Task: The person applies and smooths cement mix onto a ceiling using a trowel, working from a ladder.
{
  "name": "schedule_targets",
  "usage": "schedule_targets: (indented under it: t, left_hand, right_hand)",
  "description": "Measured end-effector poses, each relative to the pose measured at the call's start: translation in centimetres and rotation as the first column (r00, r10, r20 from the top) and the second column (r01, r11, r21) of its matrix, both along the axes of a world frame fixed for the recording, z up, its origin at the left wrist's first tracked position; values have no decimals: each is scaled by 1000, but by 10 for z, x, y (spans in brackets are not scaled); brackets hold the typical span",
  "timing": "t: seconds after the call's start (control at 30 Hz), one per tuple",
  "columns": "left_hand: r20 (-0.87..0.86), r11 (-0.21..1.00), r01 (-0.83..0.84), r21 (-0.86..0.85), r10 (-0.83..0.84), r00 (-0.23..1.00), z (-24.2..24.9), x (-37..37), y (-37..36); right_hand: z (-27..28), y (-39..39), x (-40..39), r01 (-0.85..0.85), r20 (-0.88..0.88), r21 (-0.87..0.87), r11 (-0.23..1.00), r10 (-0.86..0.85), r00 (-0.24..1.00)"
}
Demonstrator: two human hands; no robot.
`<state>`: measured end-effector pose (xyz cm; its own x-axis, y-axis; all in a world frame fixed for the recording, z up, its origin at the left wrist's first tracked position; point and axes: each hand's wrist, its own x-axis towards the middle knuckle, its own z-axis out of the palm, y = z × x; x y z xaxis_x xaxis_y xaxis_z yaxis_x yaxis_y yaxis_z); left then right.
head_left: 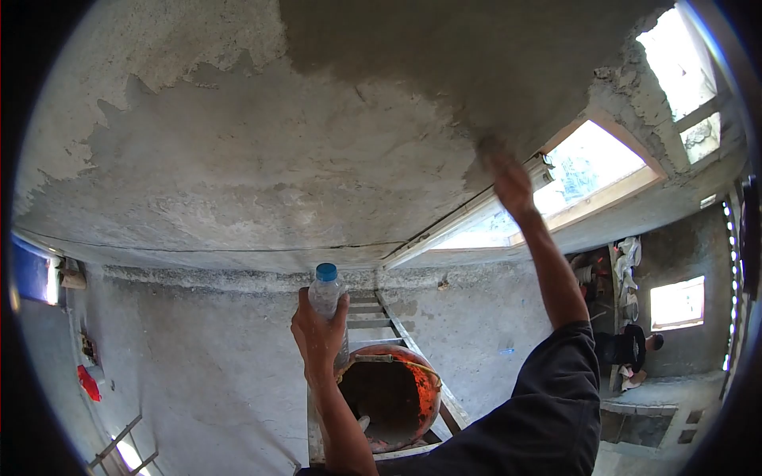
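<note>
My left hand point(316, 329) is wrapped round a clear plastic bottle point(325, 295) with a blue cap, held upright in front of the wall. Up and to the right, my right hand point(509, 181) reaches to the plastered wall point(317, 151) near the lower edge of a darker, wet-looking patch point(444, 55). Motion smears its fingers, and I cannot tell whether they hold anything. Below the bottle sits an orange bucket point(429, 397) with a yellow handle and dark contents.
A ladder point(394, 321) stands under the bucket, its rungs running down to the grey floor point(230, 373). Right of my right hand is a framed window opening point(595, 166). Another person point(627, 346) in dark clothing is at the far right. A red item point(88, 383) lies at the left.
</note>
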<state>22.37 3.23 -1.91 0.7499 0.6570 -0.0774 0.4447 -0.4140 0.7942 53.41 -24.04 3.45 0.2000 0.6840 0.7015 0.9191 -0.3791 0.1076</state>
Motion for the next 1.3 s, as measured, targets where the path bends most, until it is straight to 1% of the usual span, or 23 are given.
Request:
schedule_targets:
  t: [0.03,0.1,0.13,0.2,0.27,0.33,0.37,0.43,0.47,0.5,0.53,0.63,0.7,0.8,0.9,0.97,1.0,1.03,1.1,1.13,1.2,1.27,1.3]
  left_hand:
    - [-3,1000,5,0,-5,1000,0,0,-1]
    - [2,1000,18,-7,-18,1000,0,1,-1]
    - [4,1000,23,-6,-23,1000,-1,2,-1]
    - [14,999,30,-32,-30,999,-4,1,0]
    - [18,999,20,-34,-20,1000,-3,0,1]
    - [18,999,8,-33,-8,1000,-2,-1,2]
    - [20,1000,9,-21,-9,1000,-2,-1,2]
    - [13,1000,6,-4,-6,1000,-2,-1,3]
    - [4,1000,0,-23,0,1000,-1,-1,2]
    - [-3,999,-2,-42,2,1000,0,-1,1]
    - [-7,999,5,-40,-5,1000,1,0,1]
    - [-14,999,26,-42,-26,1000,2,2,0]
    - [7,999,27,-30,-27,1000,-1,1,0]
    - [19,999,24,-23,-23,1000,-2,0,1]
    - [-23,1000,7,11,-7,1000,-2,-1,2]
    - [-36,1000,-6,-12,5,999,2,-1,0]
    - [-36,999,0,-37,-1,999,3,0,0]
    - [-35,999,5,-34,-6,999,3,1,0]
    - [6,1000,20,-13,-20,1000,1,1,0]
    - [10,1000,25,-12,-25,1000,1,1,0]
    - [-25,999,34,-11,-34,999,0,0,1]
    - [-8,999,19,-26,-19,1000,3,1,1]
    - [-8,999,11,-40,-12,1000,4,-1,2]
  right_hand:
    - [14,-3,12,48,165,27,998,-52,985]
    - [59,16,7,162,268,122,979,-190,944]
    - [54,13,15,167,270,122,978,-195,943]
    - [21,1,35,204,138,57,977,-210,968]
    - [-30,-14,38,83,12,-45,996,-83,997]
    - [-47,-10,15,103,-34,-278,955,-117,993]
    - [-44,-8,7,96,-33,-277,956,-109,993]
    - [-40,-4,-3,154,-15,-129,980,-158,987]
    - [-39,-8,9,116,88,-11,993,-115,990]
    - [-36,-16,17,202,158,47,978,-207,966]
    - [-19,-13,15,218,94,139,966,-232,968]
    - [-10,-4,35,260,109,272,926,-298,948]
    - [-44,-9,46,167,-16,128,978,-166,986]
    - [-113,-20,17,216,-205,-300,929,-283,937]
    - [-75,4,-27,60,-143,-205,977,-90,986]
    - [-69,5,-8,30,-179,126,992,-7,984]
    - [-55,-4,-2,115,-22,119,986,-113,993]
    - [-36,-2,-2,197,-112,189,962,-178,978]
    - [-6,9,13,215,149,291,932,-266,952]
    - [-14,5,16,219,153,292,931,-271,950]
    - [-57,-7,31,185,-133,60,981,-176,975]
    - [-116,-19,28,66,-177,-36,997,-72,982]
    - [-143,-19,8,180,-136,-225,958,-214,967]
